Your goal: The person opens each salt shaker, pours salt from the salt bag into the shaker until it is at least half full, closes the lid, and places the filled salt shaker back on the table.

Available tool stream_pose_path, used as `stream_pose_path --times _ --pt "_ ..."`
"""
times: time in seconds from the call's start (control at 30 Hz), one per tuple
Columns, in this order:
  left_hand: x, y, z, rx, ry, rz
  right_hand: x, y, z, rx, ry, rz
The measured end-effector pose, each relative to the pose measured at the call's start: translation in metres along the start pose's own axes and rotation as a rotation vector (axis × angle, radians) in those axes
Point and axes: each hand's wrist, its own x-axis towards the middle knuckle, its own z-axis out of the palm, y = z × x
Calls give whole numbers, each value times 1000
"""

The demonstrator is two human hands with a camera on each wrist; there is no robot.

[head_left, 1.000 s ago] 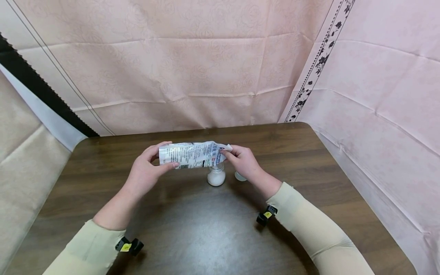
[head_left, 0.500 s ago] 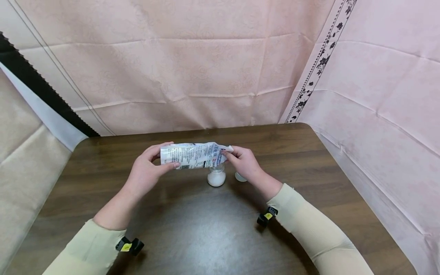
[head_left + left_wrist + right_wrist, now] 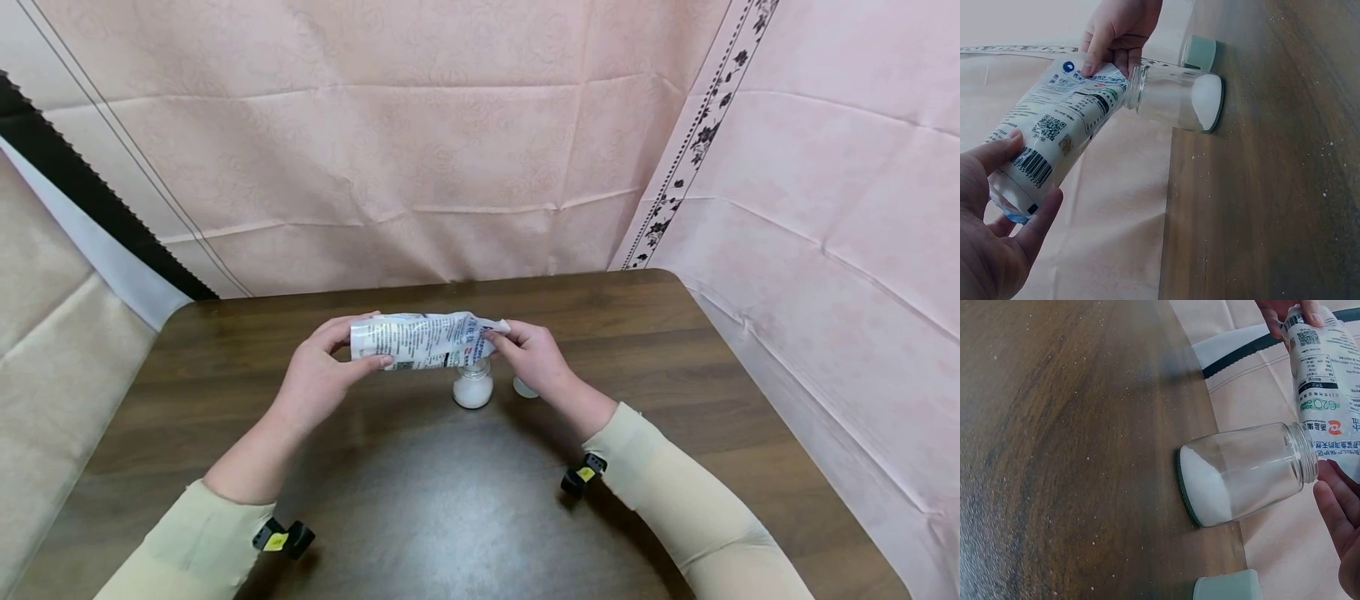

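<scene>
My left hand (image 3: 318,371) holds the bottom end of a printed white salt bag (image 3: 412,340), thumb in front and fingers behind. At the bag's other end, my right hand (image 3: 536,354) pinches the gathered corner beside the opening. The bag lies roughly level, its mouth end at the rim of a clear glass jar (image 3: 1254,469). White grains (image 3: 1204,490) fill the lower part of the jar, which stands upright on the table. From the head, the bag hides the jar's rim; whether grains are flowing cannot be made out.
Close to the jar, under my right hand, sits a pale green lid (image 3: 1200,53). Loose white grains are scattered over the brown wooden table (image 3: 435,483). Pink patterned cloth (image 3: 450,167) hangs behind the table's far edge.
</scene>
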Motion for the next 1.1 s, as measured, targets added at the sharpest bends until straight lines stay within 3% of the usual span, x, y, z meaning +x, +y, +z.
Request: stream_pose_path --times 0.5,1.1 --pt "2 1 1 29 32 45 1 -3 2 -36 9 9" --pt "2 8 0 71 17 23 1 0 -1 -72 18 -15"
